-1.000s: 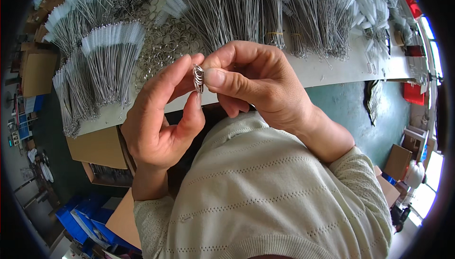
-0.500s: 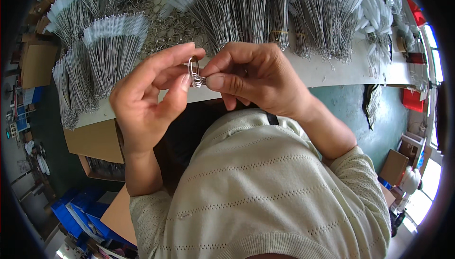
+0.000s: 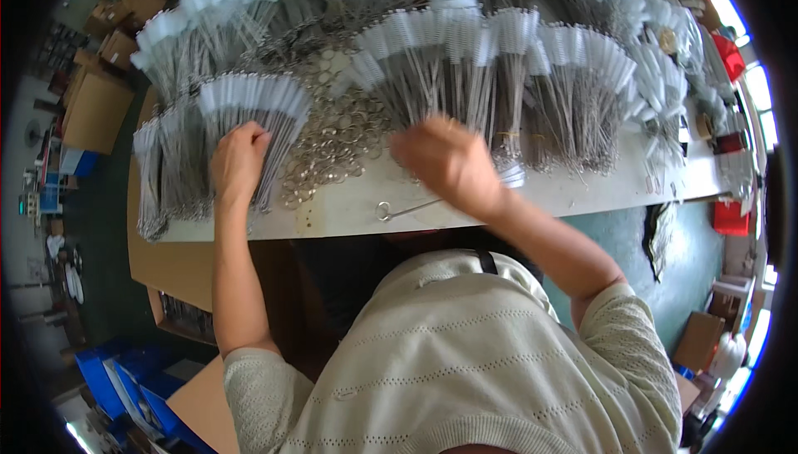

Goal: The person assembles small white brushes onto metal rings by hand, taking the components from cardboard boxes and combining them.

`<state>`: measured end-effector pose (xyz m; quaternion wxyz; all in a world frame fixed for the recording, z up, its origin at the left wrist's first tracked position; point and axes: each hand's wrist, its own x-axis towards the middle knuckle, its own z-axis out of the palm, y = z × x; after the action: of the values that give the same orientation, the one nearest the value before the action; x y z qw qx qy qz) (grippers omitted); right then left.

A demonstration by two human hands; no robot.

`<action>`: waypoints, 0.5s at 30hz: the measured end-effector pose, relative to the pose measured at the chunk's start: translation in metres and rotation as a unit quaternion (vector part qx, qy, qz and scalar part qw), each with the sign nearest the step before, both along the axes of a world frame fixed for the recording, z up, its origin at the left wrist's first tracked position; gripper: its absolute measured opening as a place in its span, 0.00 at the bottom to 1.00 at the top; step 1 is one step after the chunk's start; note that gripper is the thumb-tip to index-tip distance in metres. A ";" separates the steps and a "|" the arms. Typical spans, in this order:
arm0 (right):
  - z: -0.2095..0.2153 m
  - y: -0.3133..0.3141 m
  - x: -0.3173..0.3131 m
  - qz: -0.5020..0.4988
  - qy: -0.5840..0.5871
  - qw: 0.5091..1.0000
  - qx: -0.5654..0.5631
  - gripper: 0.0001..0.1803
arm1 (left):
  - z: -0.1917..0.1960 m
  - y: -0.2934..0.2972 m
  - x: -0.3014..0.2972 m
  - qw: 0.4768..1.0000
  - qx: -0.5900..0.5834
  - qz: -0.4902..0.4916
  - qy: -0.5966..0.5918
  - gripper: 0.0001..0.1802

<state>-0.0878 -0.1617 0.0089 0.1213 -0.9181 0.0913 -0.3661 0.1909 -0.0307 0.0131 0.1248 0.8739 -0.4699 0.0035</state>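
Left hand (image 3: 238, 161): fingers curled, over brush bundle (image 3: 249, 95); hold on anything cannot be told. Right hand (image 3: 450, 168): motion-blurred; opening and grip cannot be told. Single ringed brush (image 3: 411, 209): on table (image 3: 337, 219), partly hidden by right hand. Metal rings (image 3: 328, 155): between hands.

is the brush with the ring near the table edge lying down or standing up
Lying down: the brush stretches along the tabletop, ring to the left; the right hand hides part of it.

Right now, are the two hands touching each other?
No, the left hand and right hand are apart, with metal rings between them.
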 end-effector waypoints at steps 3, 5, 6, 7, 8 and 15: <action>0.023 -0.048 0.044 -0.150 0.130 0.979 0.040 0.12 | 0.008 -0.001 -0.004 0.999 0.039 0.031 0.004 0.09; 0.032 -0.071 0.061 -0.221 0.277 0.933 0.058 0.16 | 0.009 -0.006 -0.006 0.999 0.026 0.025 -0.001 0.09; 0.033 -0.074 0.064 -0.222 0.274 0.933 0.071 0.14 | 0.010 -0.007 -0.008 1.000 0.009 0.022 -0.017 0.09; 0.033 -0.077 0.065 -0.228 0.273 0.931 0.084 0.13 | 0.010 -0.007 -0.009 0.999 -0.008 0.016 -0.031 0.09; 0.031 -0.079 0.066 -0.227 0.258 0.930 0.129 0.12 | 0.012 -0.003 -0.008 0.999 -0.001 0.018 -0.035 0.09; 0.031 -0.093 0.049 -0.255 0.162 0.924 0.235 0.14 | 0.036 -0.005 0.053 0.895 -0.379 0.074 0.224 0.16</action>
<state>-0.0387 -0.2544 0.0395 0.2200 -0.8556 0.4240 -0.1994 0.2441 -0.0360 0.0488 0.5478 0.7703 -0.3264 -0.0048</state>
